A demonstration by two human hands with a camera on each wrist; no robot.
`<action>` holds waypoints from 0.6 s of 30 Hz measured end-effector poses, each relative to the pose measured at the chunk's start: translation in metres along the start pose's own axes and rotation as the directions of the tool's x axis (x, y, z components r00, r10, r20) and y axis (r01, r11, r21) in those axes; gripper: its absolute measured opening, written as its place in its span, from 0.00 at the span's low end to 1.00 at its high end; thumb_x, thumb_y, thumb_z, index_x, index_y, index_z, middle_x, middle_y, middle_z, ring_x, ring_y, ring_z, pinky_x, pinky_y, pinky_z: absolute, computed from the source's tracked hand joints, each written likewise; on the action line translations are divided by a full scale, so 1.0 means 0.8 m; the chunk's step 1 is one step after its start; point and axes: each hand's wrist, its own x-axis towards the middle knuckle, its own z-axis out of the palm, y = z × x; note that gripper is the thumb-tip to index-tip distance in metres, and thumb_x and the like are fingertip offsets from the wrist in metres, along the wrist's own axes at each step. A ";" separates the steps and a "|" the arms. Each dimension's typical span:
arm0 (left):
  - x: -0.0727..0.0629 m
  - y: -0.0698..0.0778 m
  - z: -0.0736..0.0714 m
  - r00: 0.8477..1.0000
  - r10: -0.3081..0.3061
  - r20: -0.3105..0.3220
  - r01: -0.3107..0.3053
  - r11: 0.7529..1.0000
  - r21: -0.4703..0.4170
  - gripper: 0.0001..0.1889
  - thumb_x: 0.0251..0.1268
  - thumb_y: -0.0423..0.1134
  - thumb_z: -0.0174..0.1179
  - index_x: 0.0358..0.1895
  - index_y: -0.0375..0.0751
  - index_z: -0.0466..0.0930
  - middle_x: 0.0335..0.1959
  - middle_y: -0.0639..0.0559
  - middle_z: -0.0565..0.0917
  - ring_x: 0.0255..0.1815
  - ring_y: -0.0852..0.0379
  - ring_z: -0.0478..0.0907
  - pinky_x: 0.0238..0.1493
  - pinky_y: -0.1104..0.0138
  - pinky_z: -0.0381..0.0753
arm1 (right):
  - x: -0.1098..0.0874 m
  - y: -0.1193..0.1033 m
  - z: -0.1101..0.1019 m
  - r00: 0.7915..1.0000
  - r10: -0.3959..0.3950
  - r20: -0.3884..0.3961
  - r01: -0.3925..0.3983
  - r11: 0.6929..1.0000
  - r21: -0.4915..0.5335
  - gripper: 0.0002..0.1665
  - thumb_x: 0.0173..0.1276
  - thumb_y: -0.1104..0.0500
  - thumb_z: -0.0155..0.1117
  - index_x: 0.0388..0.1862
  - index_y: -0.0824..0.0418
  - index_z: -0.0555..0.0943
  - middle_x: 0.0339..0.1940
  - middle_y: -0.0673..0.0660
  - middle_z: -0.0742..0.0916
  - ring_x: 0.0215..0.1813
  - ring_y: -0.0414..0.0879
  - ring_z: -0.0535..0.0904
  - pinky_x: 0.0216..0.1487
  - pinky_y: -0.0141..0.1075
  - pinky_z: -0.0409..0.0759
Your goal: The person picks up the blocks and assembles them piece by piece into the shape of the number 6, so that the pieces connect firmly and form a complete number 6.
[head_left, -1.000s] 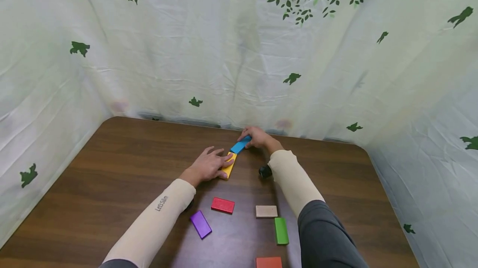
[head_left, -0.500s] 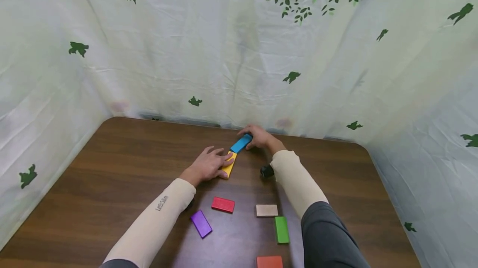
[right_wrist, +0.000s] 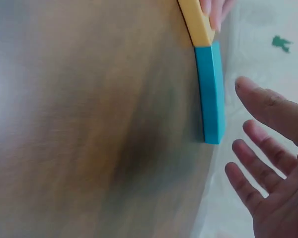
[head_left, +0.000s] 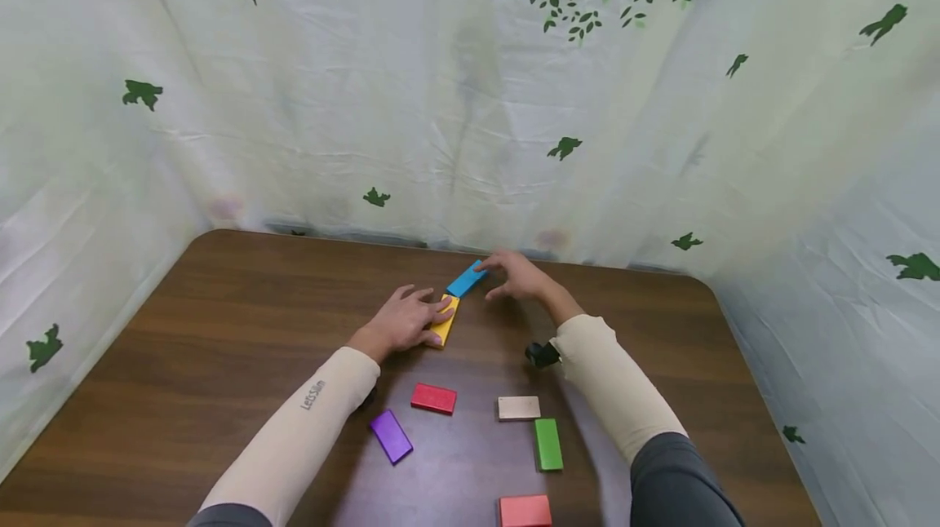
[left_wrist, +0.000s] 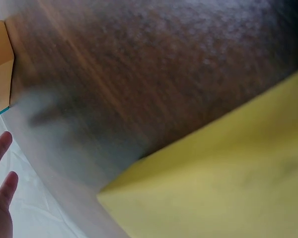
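Note:
My left hand [head_left: 401, 321] rests on a yellow block [head_left: 449, 331], thumb and fingers lying spread over its top. A blue block [head_left: 466, 279] stands end to end with the yellow one, slightly angled, toward the table's far edge. My right hand [head_left: 517, 276] is beside the blue block, fingers parted and holding nothing. In the right wrist view a gap shows between the right hand [right_wrist: 275, 153] and the blue block [right_wrist: 210, 99]. In the left wrist view the yellow block [left_wrist: 1, 49] is partly cut off at the edge.
Nearer on the brown table [head_left: 279, 307] lie a red block [head_left: 434, 399], a purple block [head_left: 392, 436], a beige block [head_left: 518, 408], a green block [head_left: 547, 445] and an orange-red block [head_left: 525, 511]. A pale curtain [head_left: 411, 103] hangs behind the table.
My right hand has let go of the blue block and drawn back to the right, its fingers spreading. The left hand stays on the yellow block.

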 end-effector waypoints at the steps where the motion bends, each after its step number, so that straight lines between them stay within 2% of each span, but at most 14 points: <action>1: 0.000 0.000 0.000 1.000 0.003 -0.001 -0.003 1.000 0.000 0.32 0.63 0.56 0.59 0.68 0.49 0.70 0.70 0.52 0.69 0.71 0.39 0.61 0.68 0.42 0.54 | -0.007 0.000 0.001 1.000 -0.006 -0.005 0.006 1.000 0.019 0.29 0.57 0.63 0.74 0.59 0.64 0.79 0.56 0.63 0.80 0.59 0.58 0.75 0.60 0.49 0.73; 7: 0.000 -0.002 0.000 1.000 0.003 0.006 -0.003 1.000 -0.001 0.32 0.63 0.56 0.58 0.69 0.48 0.69 0.70 0.51 0.68 0.71 0.38 0.61 0.68 0.41 0.53 | -0.053 -0.003 0.012 1.000 -0.013 -0.006 0.014 0.985 0.170 0.29 0.57 0.64 0.74 0.58 0.67 0.78 0.55 0.64 0.81 0.59 0.57 0.77 0.61 0.50 0.73; 13: 0.001 0.000 -0.002 1.000 -0.011 0.010 0.011 0.999 -0.030 0.33 0.62 0.55 0.60 0.69 0.48 0.69 0.69 0.50 0.69 0.71 0.37 0.61 0.68 0.41 0.53 | -0.097 -0.013 0.023 1.000 -0.014 0.011 0.012 0.983 0.186 0.30 0.56 0.59 0.75 0.58 0.63 0.79 0.54 0.60 0.83 0.55 0.55 0.77 0.58 0.50 0.74; 18: 0.000 -0.001 -0.002 1.000 0.004 -0.001 -0.004 1.000 -0.026 0.32 0.62 0.55 0.60 0.69 0.48 0.69 0.69 0.49 0.69 0.70 0.37 0.62 0.67 0.40 0.54 | -0.130 -0.022 0.036 0.999 -0.025 0.026 0.019 0.979 0.202 0.30 0.55 0.57 0.76 0.57 0.62 0.80 0.52 0.58 0.83 0.52 0.53 0.77 0.55 0.47 0.75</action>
